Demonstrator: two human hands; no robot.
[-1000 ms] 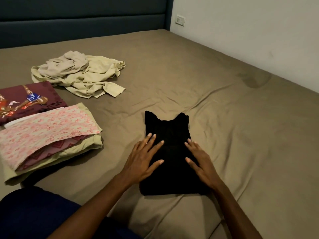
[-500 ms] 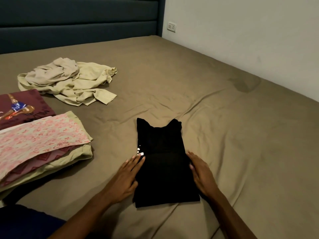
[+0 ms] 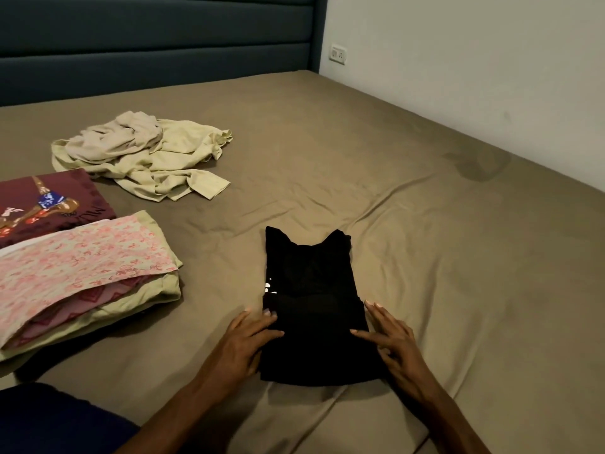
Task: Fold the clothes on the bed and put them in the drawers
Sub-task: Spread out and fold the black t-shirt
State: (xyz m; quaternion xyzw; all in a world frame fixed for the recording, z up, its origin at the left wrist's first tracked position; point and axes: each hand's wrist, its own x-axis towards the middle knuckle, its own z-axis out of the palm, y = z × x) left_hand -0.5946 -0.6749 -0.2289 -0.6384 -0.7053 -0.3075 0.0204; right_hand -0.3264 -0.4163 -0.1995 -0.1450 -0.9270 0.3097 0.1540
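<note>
A black top, folded into a narrow strip with its straps pointing away from me, lies flat on the olive-brown bed. My left hand rests at its lower left edge, fingers spread and touching the cloth. At the lower right edge sits my right hand, its thumb on the fabric and its fingers apart. Neither hand grips anything. A crumpled pale green and beige heap of clothes lies unfolded farther back on the left.
A stack of folded clothes with a pink floral piece on top sits at the left, beside a folded maroon printed shirt. A dark padded headboard and a white wall border the bed. No drawers are visible.
Both hands slid back from the middle of the black top to its lower side edges. The camera view shifted, so everything appears farther right and lower.
</note>
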